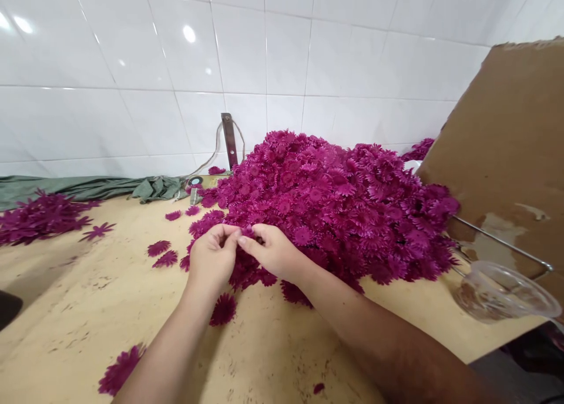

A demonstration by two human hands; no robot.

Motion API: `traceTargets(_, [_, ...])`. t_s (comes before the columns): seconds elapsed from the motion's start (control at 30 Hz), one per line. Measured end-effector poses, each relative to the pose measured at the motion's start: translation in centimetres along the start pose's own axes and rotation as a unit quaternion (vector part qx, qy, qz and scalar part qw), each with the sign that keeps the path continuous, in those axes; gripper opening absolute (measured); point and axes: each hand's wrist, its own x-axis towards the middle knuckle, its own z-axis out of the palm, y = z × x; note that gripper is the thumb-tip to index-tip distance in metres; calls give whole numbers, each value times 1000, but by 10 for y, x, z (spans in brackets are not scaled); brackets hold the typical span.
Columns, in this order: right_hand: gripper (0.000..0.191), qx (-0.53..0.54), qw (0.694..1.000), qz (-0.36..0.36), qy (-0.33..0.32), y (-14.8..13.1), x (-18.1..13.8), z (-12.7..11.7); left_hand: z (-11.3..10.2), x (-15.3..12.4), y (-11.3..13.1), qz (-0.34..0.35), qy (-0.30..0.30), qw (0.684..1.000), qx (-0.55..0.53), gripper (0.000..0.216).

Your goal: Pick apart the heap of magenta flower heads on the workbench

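A large heap of magenta artificial flower heads (pixel 326 198) rises on the table in front of me. My left hand (pixel 214 254) and my right hand (pixel 273 252) meet at the heap's near left edge, fingertips pinched together. Between them a bit of a magenta flower piece (pixel 247 231) shows; most of it is hidden by the fingers. Both hands are closed on it. Just below my hands lies a loose flower piece (pixel 223 309), and a couple more flower pieces (pixel 165 259) rest to the left of my left hand.
At the far left sits a smaller pile of star-shaped petals (pixel 42 217), with a green cloth (pixel 106 187) behind it. A cardboard box (pixel 506 157) and a clear plastic tub (pixel 502 292) stand at the right. A dark upright strip (pixel 229 140) leans near the tiled wall.
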Motion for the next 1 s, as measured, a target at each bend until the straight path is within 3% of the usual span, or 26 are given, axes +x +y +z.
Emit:
traceTargets(0.13, [30, -35, 999, -35, 8, -5, -1, 7, 0, 6, 5, -42, 61, 992, -107, 18])
traceTargets(0.27, [34, -50, 996, -65, 32, -6, 1, 11, 2, 12, 8, -95, 88, 979, -155, 18])
traceTargets(0.4, [34, -84, 989, -114, 47, -13, -4, 13, -1, 17, 7, -105, 95, 975, -171, 18])
traceTargets(0.47, [32, -82, 984, -160, 11, -22, -12, 14, -12, 21, 7, -108, 123, 968, -189, 15])
traceTargets(0.57, [30, -43, 962, -247, -105, -31, -21, 18, -36, 27, 7, -98, 212, 949, -211, 19])
traceTargets(0.6, [28, -27, 962, -244, -123, -30, -21, 19, -42, 28, 7, -94, 220, 948, -209, 19])
traceTargets(0.7, [13, 32, 993, -97, -54, -17, -12, 18, -44, 28, 6, -77, 193, 967, -149, 10])
traceTargets(0.8, [4, 110, 993, 41, 23, 1, 0, 12, -27, 22, 5, -50, 108, 990, -78, 26])
traceTargets(0.9, [7, 153, 985, 71, 47, 9, 5, 7, -14, 13, 3, -10, 17, 1000, -5, 26])
traceTargets(1.0, [7, 108, 991, 62, 59, 9, 5, 2, -13, 5, 2, 11, -44, 999, 0, 34])
